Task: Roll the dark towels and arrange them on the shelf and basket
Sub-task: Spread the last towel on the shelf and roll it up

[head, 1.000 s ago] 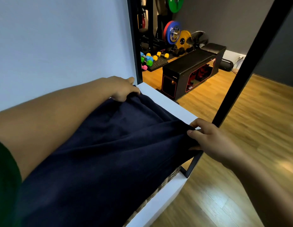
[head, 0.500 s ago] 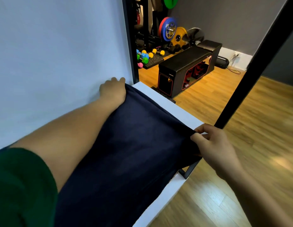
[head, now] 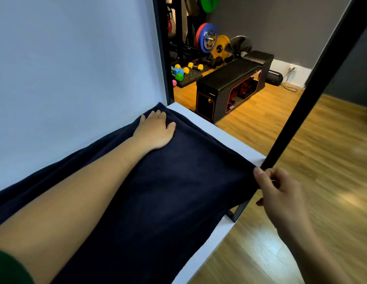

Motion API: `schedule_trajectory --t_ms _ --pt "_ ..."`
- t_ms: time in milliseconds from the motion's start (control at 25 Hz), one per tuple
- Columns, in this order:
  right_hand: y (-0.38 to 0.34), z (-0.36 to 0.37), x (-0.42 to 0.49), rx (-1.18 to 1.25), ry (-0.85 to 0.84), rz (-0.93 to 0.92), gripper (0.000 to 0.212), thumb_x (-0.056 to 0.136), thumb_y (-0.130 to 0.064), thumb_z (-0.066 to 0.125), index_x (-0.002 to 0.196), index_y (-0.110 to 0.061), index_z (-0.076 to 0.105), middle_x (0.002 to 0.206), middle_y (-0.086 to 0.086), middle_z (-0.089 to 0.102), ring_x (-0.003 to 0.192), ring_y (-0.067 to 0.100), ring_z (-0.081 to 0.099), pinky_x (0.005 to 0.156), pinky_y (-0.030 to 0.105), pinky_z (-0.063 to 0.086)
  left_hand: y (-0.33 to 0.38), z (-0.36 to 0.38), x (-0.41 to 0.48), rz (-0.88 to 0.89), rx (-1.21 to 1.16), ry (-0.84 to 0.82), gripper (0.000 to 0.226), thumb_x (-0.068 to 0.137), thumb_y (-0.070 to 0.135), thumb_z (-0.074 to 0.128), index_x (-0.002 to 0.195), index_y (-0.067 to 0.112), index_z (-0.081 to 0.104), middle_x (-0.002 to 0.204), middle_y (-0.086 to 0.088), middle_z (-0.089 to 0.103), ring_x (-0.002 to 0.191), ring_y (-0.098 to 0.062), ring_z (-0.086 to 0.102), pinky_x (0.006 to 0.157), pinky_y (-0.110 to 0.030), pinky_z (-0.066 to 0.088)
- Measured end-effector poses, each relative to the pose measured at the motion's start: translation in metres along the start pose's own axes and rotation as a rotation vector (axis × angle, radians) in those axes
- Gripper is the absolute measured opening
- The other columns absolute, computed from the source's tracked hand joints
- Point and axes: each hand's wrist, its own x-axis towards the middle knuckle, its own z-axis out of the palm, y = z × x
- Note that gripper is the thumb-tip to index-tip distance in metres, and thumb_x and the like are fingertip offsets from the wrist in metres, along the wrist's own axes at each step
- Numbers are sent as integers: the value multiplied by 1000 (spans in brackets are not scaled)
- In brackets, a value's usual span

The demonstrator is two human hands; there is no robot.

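Note:
A dark navy towel (head: 168,191) lies spread flat over the white shelf (head: 229,138), covering most of it. My left hand (head: 156,130) rests flat on the towel near its far corner by the wall, fingers straight. My right hand (head: 279,189) pinches the towel's near right corner at the shelf's front edge, beside the black upright post (head: 313,87). The basket is not visible; the towel hides what lies under it.
A pale wall (head: 76,68) backs the shelf. Beyond stand a black bench box (head: 229,89), coloured weight plates (head: 207,37) and small dumbbells (head: 182,70). Wooden floor (head: 322,160) lies to the right and below.
My left hand let go of the far corner and now lies flat on the towel. The towel went from bunched to smoothly spread, and the wicker basket edge seen earlier is covered.

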Motion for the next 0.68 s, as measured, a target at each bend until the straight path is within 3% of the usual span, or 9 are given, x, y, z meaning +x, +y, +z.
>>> schedule_trajectory --t_ms 80,160,240,320,400,480,560,640,680 --pt "10 6 2 22 34 53 32 96 -44 55 79 -16 54 82 16 65 73 39 61 70 59 53 5 4 5 -76 20 -81 70 100 55 19 157 16 13 165 -10 9 152 -28 7 122 -50 3" --pt "15 10 1 1 75 57 29 96 -44 54 84 -18 53 84 11 65 76 35 61 70 55 53 13 3 10 -110 51 -98 72 97 62 14 158 25 4 166 -8 1 152 -30 1 121 -55 0" --pt "6 5 -3 -110 184 -70 18 93 -35 62 91 -18 54 92 4 62 84 28 59 67 41 46 21 -4 -2 -64 124 -38 70 98 61 15 157 25 10 165 -9 8 151 -33 8 119 -59 1" --pt "-20 3 -7 -286 238 -354 15 90 -25 65 102 -18 60 100 -1 58 92 20 54 73 32 39 21 -16 -28 -31 135 113 61 101 52 21 149 16 32 156 -12 34 145 -29 27 120 -58 7" --pt "-56 22 -5 -348 53 -642 16 92 -23 63 107 -18 66 104 -4 60 99 16 54 81 28 40 3 -31 -69 -97 -19 226 41 102 39 27 114 14 56 125 -11 60 122 -29 50 115 -54 23" --pt "-83 60 14 -422 -263 -817 28 97 -28 56 122 -19 64 125 -2 61 119 15 52 96 24 37 -35 -43 -117 -217 -108 264 31 102 32 28 91 16 53 101 -9 64 100 -34 57 96 -46 40" --pt "-90 101 37 -596 -525 -826 47 102 -40 44 145 -23 45 155 -1 39 145 17 29 117 34 22 -88 -50 -176 -361 -138 252 34 102 31 28 99 15 58 103 -8 65 102 -35 57 88 -43 44" --pt "-74 127 59 -859 -622 -741 58 102 -52 29 155 -27 26 165 0 16 152 19 8 123 43 7 -142 -46 -241 -518 -214 212 40 104 33 30 126 18 60 131 -8 61 126 -34 50 107 -47 37" --pt "-66 129 67 -955 -626 -704 60 102 -54 27 156 -27 24 165 2 14 152 21 8 123 44 7 -167 -39 -269 -585 -244 182 42 105 35 31 138 21 53 147 -6 49 140 -30 39 117 -50 25"
